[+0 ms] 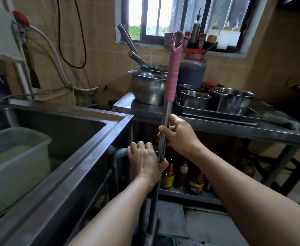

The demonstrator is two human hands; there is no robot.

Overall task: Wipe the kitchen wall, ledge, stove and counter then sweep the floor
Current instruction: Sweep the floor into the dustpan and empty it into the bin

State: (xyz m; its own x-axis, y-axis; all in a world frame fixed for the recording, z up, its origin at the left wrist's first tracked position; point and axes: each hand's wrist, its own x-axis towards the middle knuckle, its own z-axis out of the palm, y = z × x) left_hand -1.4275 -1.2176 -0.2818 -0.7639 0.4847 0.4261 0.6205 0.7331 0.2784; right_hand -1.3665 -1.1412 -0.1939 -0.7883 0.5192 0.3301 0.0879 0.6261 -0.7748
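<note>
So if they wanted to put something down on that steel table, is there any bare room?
Little. The steel table has a bare strip along its front edge, before the tray, and a small patch at its left corner beside the big bowl. Behind, pots and the dark jar crowd it.

Steel desk, beyond the right hand: it carries a large steel bowl up and left of that hand, a flat tray holding round steel pots up and right of it, and a dark jar behind. Lower shelf, below the right hand and right of the left hand: sauce bottles stand in a row. Tiled floor, beneath both forearms.
</note>
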